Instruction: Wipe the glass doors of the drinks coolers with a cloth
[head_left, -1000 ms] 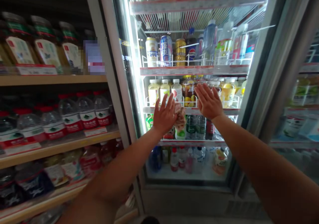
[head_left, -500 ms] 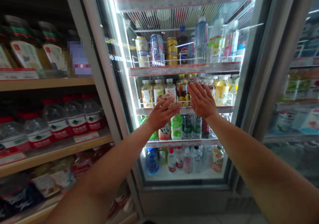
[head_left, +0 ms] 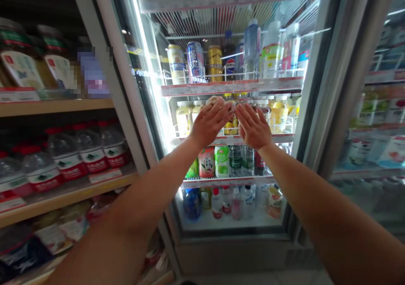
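My left hand (head_left: 210, 122) lies flat against the glass door (head_left: 164, 230) of a lit drinks fridge. Under its fingers is a crumpled pale cloth (head_left: 216, 100), pressed to the glass and mostly covered by the hand. Just to the right, my right hand (head_left: 255, 126) rests on the same glass with fingers stretched out, holding nothing that I can see. The fingertips of both hands are close together, in front of the fridge's middle shelf. Behind the glass stand juice bottles (head_left: 280, 114), drink cans (head_left: 195, 61) and a green-labelled bottle (head_left: 222, 160).
At the left, wooden shelves (head_left: 57, 107) carry bottles with red caps (head_left: 87, 147) and brown bottles (head_left: 58, 65). A metal door frame (head_left: 332, 78) stands at the right, with another drinks fridge (head_left: 376, 141) beyond it. Small bottles (head_left: 217, 202) fill the fridge's lowest level.
My left hand has slid up with the cloth on the glass, nearer to my right hand. My right hand has barely moved. The whole view has shifted slightly.
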Demonstrator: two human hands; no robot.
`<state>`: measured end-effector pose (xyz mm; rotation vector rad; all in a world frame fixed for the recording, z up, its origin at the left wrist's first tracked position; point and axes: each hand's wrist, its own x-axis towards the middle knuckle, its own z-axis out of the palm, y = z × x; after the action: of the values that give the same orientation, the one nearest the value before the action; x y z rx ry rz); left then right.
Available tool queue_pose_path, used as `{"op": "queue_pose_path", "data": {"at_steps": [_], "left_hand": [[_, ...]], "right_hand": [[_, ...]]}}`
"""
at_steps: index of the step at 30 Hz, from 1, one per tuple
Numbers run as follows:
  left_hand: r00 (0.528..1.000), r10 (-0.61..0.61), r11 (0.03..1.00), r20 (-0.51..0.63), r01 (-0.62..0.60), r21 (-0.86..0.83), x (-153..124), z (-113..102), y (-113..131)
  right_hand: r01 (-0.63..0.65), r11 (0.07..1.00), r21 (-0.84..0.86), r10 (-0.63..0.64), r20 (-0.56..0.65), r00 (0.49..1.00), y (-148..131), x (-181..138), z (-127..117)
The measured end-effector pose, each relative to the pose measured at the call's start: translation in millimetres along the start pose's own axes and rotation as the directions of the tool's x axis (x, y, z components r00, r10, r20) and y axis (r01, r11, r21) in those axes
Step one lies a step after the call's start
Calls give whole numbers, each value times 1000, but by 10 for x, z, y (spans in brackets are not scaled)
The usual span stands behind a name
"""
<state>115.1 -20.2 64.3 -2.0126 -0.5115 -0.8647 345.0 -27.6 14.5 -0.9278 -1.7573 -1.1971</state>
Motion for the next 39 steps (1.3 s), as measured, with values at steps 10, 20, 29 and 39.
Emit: {"op": "queue_pose_path", "data": {"at_steps": [10,20,29,39], "left_hand": [[999,-35,999,-40,34,-9,203,-147,-153],[955,-229,969,-190,242,48,39,-211,-382],[962,-201,973,-187,218,78,-44,-329,-619],[1000,-13,998,-15,14,54,83,-277,-300]], "right_hand": [[-17,1000,1,17,11,1000,-6,-3,-2],[-16,1000,21,16,28,999,1,-3,-37],[51,998,-22,-50,30,998,25,-27,-43],[138,990,-16,-137,8,990,36,-60,-2]]}}
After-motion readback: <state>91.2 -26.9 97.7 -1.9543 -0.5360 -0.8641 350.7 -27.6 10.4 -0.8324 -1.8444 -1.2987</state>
